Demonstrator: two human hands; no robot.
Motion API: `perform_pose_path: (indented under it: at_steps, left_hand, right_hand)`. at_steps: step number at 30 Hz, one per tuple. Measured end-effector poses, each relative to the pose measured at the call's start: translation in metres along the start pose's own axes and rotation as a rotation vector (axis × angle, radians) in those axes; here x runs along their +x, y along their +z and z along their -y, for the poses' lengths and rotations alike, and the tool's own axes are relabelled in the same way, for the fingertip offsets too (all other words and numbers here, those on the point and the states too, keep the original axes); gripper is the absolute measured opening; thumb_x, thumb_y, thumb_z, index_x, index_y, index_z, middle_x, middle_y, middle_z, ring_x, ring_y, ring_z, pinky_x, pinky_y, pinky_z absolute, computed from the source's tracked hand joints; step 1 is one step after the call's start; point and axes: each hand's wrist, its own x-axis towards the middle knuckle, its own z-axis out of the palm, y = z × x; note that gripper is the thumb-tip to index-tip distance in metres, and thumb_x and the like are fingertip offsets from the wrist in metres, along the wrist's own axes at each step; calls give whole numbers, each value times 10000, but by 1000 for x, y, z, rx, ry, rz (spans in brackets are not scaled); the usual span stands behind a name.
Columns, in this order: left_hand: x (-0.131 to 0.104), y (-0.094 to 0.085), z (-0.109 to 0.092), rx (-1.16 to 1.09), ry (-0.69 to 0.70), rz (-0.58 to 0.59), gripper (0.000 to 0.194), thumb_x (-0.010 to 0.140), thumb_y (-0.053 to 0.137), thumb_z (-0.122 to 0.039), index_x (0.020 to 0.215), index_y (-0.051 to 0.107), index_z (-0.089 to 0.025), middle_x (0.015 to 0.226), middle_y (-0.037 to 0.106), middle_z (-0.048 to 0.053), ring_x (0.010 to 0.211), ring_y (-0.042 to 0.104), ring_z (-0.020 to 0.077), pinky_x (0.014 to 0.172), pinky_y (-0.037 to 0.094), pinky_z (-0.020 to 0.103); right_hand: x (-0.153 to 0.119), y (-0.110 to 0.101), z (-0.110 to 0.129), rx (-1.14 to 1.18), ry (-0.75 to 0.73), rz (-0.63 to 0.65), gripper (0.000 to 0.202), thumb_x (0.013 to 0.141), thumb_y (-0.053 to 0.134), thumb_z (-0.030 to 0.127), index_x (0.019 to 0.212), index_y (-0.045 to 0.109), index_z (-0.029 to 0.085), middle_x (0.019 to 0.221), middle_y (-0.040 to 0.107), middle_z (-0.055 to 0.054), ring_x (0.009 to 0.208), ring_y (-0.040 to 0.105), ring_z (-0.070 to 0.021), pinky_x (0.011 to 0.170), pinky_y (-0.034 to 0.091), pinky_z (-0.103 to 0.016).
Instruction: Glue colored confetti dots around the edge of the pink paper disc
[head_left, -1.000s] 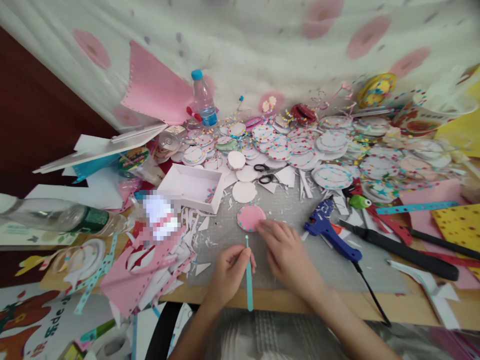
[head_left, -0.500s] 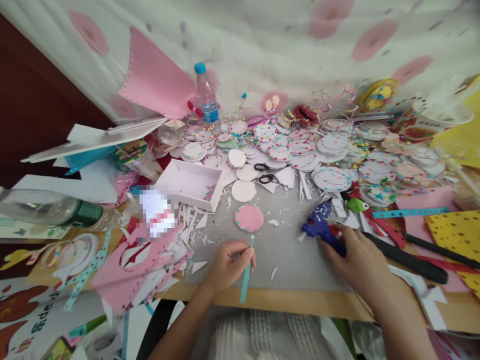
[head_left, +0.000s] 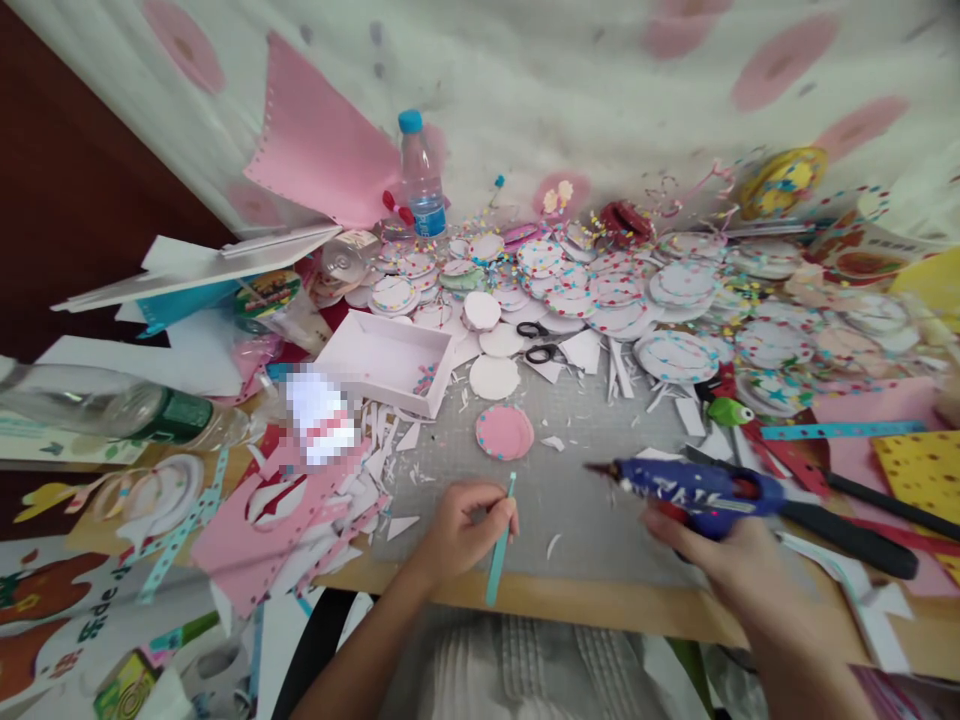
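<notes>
Near the front edge of the grey mat [head_left: 577, 540], my left hand [head_left: 469, 530] pinches a narrow teal strip [head_left: 498, 556] between thumb and fingers. To the right, my right hand [head_left: 724, 560] is wrapped round a blue glue gun [head_left: 697, 490], its dark nozzle pointing left over the mat; both are slightly blurred. A pink disc [head_left: 505, 432] with small blue dots at its edge lies just beyond the strip. Behind the disc are white discs [head_left: 495, 378] and black-handled scissors [head_left: 541, 353].
An open white box [head_left: 386, 362] and pink paper scraps [head_left: 247, 550] lie left. Decorated discs [head_left: 615, 290] pile up behind the mat, beside a water bottle [head_left: 422, 180]. On the right are a black handle [head_left: 851, 540] and yellow dotted paper [head_left: 915, 480].
My right hand has lifted the glue gun off the mat and turned it so the nozzle points left. My left hand still holds the strip. The view has shifted slightly.
</notes>
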Motion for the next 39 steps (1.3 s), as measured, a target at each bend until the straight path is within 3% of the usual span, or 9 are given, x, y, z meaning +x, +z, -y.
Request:
perform_pose_path:
  at_steps: [4, 9, 39]
  left_hand:
    - [-1, 0, 2, 13, 8, 6, 409, 903, 433, -306, 545, 586, -180, 541, 596, 18, 573, 552, 136, 619, 426, 242]
    - [0, 1, 1, 43, 14, 23, 387, 888, 433, -275, 541, 574, -179, 548, 579, 16, 571, 535, 132, 608, 403, 238]
    - [0, 2, 7, -8, 51, 32, 347, 887, 453, -186, 561, 570, -158, 551, 565, 2, 574, 528, 112, 613, 394, 214]
  right_hand:
    - [5, 25, 13, 75, 103, 165, 236, 640, 723, 395, 679, 598, 199, 661, 667, -2, 562, 579, -163, 545, 520, -276]
    - [10, 33, 13, 28, -28, 344, 178, 684, 652, 300, 818, 617, 188, 712, 644, 0, 621, 573, -161, 588, 511, -265]
    - [10, 41, 8, -16, -13, 340, 210, 667, 549, 224, 877, 534, 219, 677, 537, 35, 605, 501, -157, 588, 432, -265]
